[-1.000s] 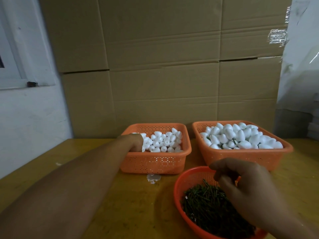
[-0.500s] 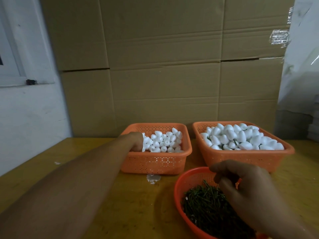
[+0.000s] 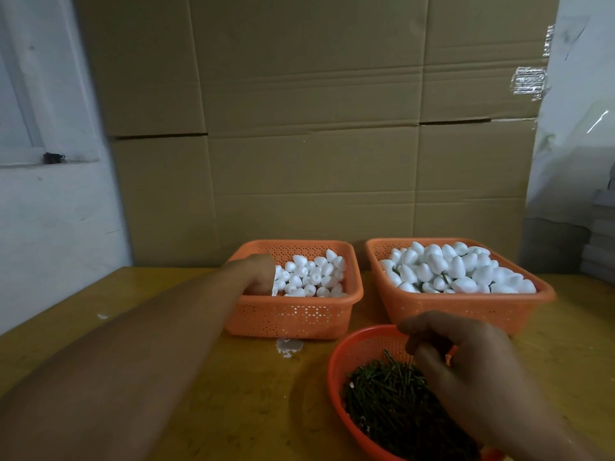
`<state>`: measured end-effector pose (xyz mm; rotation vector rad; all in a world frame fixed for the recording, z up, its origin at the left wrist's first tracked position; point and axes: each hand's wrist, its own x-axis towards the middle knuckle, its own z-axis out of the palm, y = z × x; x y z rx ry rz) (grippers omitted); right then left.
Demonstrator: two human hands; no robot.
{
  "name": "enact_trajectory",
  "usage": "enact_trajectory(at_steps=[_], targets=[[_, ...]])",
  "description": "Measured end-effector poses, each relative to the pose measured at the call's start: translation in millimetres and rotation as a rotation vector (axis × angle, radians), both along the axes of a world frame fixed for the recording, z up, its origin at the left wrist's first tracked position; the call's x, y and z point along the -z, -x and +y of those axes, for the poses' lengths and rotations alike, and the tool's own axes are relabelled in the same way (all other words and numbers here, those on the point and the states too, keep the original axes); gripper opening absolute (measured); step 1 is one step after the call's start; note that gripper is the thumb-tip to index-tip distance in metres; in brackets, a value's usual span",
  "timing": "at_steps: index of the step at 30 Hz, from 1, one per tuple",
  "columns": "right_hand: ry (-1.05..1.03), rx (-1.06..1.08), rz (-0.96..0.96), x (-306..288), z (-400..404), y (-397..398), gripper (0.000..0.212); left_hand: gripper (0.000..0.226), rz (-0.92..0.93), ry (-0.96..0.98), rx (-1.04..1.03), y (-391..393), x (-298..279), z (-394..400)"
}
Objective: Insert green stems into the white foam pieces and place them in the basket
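My left hand (image 3: 258,274) reaches into the left orange basket (image 3: 293,316), knuckles up, its fingers curled down among small white foam pieces (image 3: 311,277). The fingertips are hidden, so I cannot tell whether it holds a piece. My right hand (image 3: 466,364) hovers over the round red basket (image 3: 346,354) of green stems (image 3: 382,397). Its fingers curl down toward the stems, and I cannot see a stem between them. The right orange basket (image 3: 466,307) is heaped with larger white foam pieces (image 3: 449,267), some showing green stems.
The baskets stand on a yellow wooden table (image 3: 249,394). A white blob (image 3: 289,346) lies in front of the left basket. Stacked cardboard boxes (image 3: 316,128) wall off the back, and a white wall (image 3: 50,211) closes the left side.
Both hands stay almost where they were. The right hand's fingers have shifted slightly over the stems.
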<state>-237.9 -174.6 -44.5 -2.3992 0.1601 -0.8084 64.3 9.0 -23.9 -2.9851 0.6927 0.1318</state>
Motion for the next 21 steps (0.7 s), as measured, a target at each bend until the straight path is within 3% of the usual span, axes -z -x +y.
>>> enact_trajectory(at_steps=[4, 11, 16, 21], targets=[[0.001, -0.002, -0.001, 0, -1, 0, 0.039, 0.016, 0.003, 0.207, -0.020, 4, -10, 0], [0.038, -0.018, 0.044, -1, 0, 1, 0.032, 0.027, -0.074, 0.801, 0.150, 38, -21, 1], [0.128, -0.006, 0.137, 1, -3, -1, 0.024, 0.020, -0.087, 1.005, 0.308, 88, -22, 1], [0.301, -0.027, 0.268, 2, -6, -4, 0.015, 0.018, 0.050, 1.215, 0.385, 137, -21, -2]])
